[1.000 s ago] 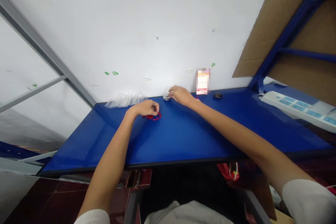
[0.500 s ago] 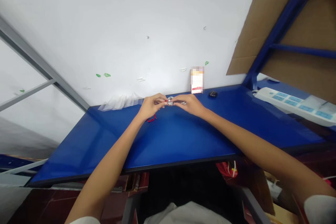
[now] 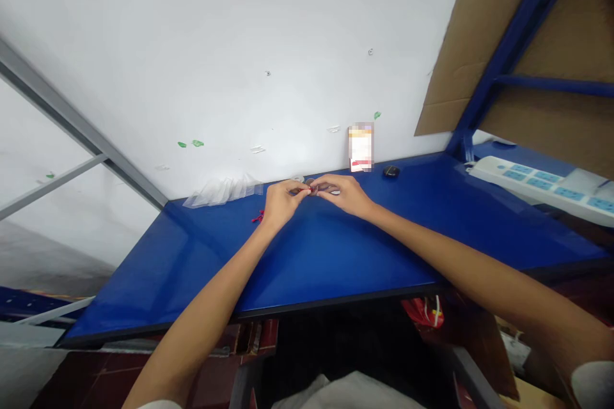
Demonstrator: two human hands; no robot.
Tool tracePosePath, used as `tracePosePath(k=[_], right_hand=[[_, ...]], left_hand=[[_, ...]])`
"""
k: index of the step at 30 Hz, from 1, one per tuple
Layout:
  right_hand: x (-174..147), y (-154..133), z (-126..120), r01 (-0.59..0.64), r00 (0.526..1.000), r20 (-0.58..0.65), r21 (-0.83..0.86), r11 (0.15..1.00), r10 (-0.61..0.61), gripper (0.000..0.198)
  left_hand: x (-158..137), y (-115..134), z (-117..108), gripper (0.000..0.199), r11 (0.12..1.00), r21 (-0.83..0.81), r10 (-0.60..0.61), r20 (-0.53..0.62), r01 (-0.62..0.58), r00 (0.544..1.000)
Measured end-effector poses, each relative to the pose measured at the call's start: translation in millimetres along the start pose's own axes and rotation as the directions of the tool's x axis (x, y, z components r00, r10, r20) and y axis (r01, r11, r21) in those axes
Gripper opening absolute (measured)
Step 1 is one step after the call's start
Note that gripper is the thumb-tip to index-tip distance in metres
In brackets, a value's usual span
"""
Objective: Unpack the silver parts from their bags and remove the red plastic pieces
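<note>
A small round, shiny disc is pinched between the fingertips of both hands, above the back of the blue table. My left hand is closed, thumb and fingers on the disc's left side, where a speck of red shows. From the right, my right hand grips it the same way, and the fingers partly cover it. Red cord lies on the table just left of my left wrist. Behind my left fingers, a small pale round item is partly hidden.
Clear plastic bags lie along the wall at the left. A lit phone screen leans on the white wall, with a small black object to its right. Farther right is a white power strip beside a blue metal frame.
The disc has turned in my fingers and looks darker. My left hand has shifted slightly right, showing the pale round item behind it. The view has moved slightly.
</note>
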State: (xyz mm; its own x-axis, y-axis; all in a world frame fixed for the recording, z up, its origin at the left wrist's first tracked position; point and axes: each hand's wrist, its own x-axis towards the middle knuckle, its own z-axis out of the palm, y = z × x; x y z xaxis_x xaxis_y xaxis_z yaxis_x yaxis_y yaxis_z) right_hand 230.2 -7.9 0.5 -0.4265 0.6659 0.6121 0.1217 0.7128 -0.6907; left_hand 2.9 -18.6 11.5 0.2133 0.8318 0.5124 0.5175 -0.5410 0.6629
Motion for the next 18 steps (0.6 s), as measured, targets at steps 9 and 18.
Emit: tracePosePath(k=[9,18], right_hand=[[-2.1,9.9,9.9,-0.028,0.999,-0.037,0.013,1.000,0.029,0.040],[-2.8,1.8,7.5,0.107,0.990,-0.089,-0.061,0.992,-0.112,0.026]], left_hand=[[-3.1,8.6,4.3,0.016,0.996,-0.017,-0.086,-0.012,0.086,0.996],[1.3,3.1,6.1,0.041,0.823,-0.474,-0.282,0.137,0.313,0.950]])
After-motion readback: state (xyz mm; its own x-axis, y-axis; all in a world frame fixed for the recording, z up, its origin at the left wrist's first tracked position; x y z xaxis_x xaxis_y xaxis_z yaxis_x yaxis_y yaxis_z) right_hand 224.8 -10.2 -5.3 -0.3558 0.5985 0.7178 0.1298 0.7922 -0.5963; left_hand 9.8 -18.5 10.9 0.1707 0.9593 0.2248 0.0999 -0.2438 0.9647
